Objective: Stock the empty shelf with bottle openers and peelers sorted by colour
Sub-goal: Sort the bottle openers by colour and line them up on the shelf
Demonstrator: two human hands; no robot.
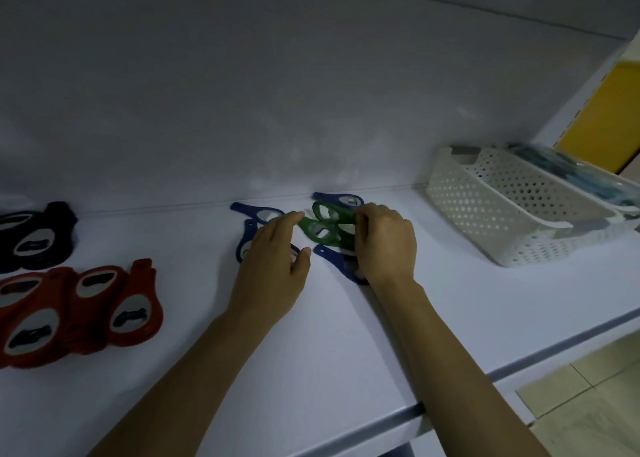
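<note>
**Both hands at the green bottle openers, mid-shelf**

At the far left of the white shelf (311,352) we see a heap of black bottle openers (33,240). In front of it, nearer the shelf edge, lies a heap of red bottle openers (81,311). Each opener shows an oval metal plate.

Toward the middle we find the blue bottle openers (247,210), scattered flat. Two lie partly under the left hand, one lies against the back wall, and one lies beside the right wrist.

The left hand (273,259) reaches in with its fingers fairly straight and its thumb spread away from them. Its forefinger tip touches the handle end of the green bottle openers (323,228), and it pinches nothing.

The green bottle openers form a small bunch among the blue ones, between the two hands and near the back wall. The right hand (382,245) grips them at their wide ends with curled fingers. We cannot tell whether they rest on the shelf or sit just above it.

Well apart to the right stands a white perforated basket (502,210), with blurred blue packets (585,171) along its far side. Beyond it we see a yellow panel (595,110).
</note>
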